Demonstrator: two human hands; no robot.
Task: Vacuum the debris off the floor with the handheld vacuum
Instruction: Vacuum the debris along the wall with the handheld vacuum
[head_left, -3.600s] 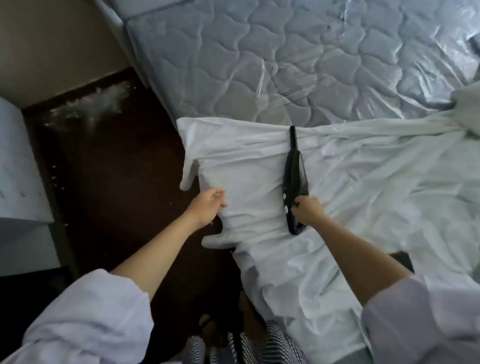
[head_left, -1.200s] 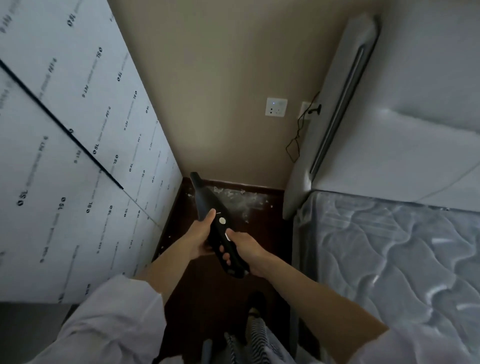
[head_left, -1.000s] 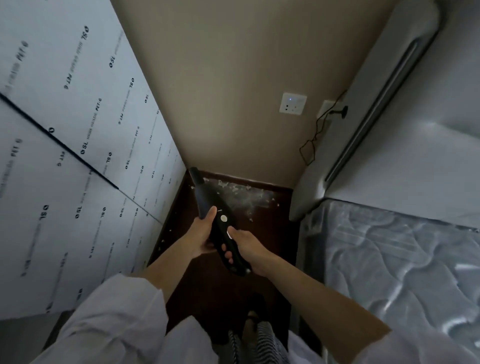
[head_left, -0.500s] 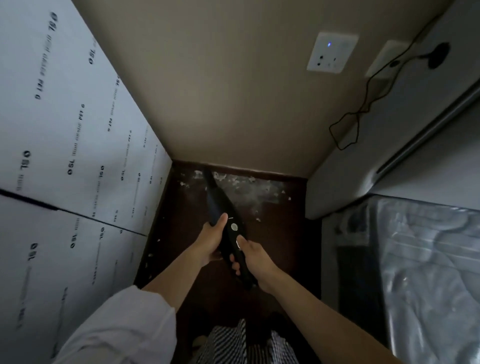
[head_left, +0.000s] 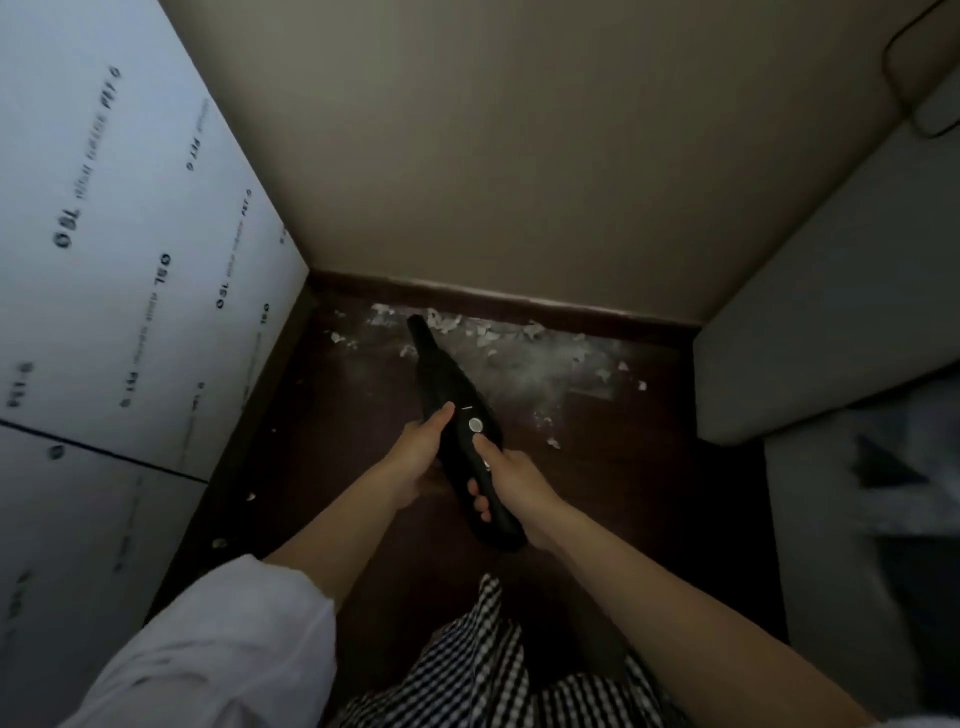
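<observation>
Crouching closer, we now have the handheld vacuum (head_left: 457, 410) nozzle at the debris (head_left: 498, 338) along the baseboard (head_left: 519, 301). Our right hand (head_left: 511, 480) grips its handle, thumb near the button, while our left hand (head_left: 418, 452) holds its body; suction can begin.

Both hands hold the black vacuum (head_left: 457, 415): the right hand (head_left: 511, 480) grips its handle, the left hand (head_left: 415, 457) cups its side. Its nozzle points at white debris (head_left: 498, 338) along the floor's (head_left: 623, 467) far edge by the baseboard (head_left: 519, 304), between a white panel (head_left: 130, 286) and the bed (head_left: 831, 338)
</observation>
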